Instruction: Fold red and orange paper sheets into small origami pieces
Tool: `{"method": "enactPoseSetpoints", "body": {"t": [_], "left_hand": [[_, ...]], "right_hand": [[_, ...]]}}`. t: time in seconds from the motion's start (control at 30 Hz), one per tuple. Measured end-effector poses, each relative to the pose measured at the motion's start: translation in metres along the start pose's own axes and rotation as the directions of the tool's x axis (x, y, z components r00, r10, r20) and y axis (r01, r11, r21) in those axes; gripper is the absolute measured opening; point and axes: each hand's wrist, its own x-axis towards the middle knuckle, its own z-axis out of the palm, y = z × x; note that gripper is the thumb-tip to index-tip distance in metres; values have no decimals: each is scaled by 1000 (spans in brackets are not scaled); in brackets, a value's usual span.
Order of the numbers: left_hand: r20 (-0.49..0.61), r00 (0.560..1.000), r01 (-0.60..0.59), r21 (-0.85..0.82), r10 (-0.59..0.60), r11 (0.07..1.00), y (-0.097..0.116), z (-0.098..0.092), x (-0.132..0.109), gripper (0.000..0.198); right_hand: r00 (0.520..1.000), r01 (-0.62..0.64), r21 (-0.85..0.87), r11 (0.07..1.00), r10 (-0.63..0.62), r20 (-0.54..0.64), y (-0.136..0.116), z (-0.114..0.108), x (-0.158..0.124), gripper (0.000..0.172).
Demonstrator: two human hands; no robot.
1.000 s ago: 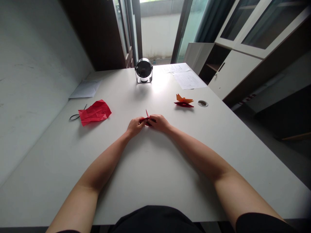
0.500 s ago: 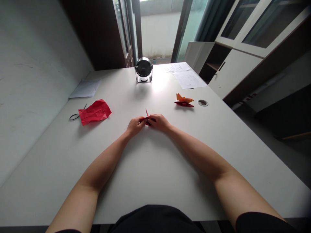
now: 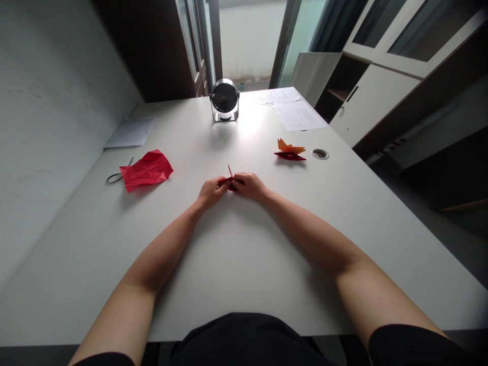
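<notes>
Both my hands meet over the middle of the white table (image 3: 244,244), gripping one small piece of folded red paper (image 3: 230,179). My left hand (image 3: 211,192) pinches its left side with thumb and fingers. On the other side, my right hand (image 3: 248,185) is closed on the paper, the thumb close to the left thumb. A thin red point of the paper sticks up between the hands; much of the rest is hidden by the fingers.
At left lies a creased red paper sheet (image 3: 147,171) with a thin black loop (image 3: 113,178) beside it. An orange folded paper (image 3: 290,147) and a dark red folded one (image 3: 290,156) sit right, near a round cable hole (image 3: 320,154). A round device (image 3: 224,99) stands behind.
The whole view has shifted slightly, so the table things appear a little higher. My hands keep their hold on the red paper, with hardly any visible difference.
</notes>
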Motion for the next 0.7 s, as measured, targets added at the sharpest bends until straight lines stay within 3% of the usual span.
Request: {"method": "enactPoseSetpoints", "body": {"t": [0.7], "left_hand": [[-9, 1000, -3, 35, 3, 999, 0, 0, 1, 35]], "right_hand": [[1000, -21, 7, 1000, 21, -7, 1, 2, 2, 23]]}}
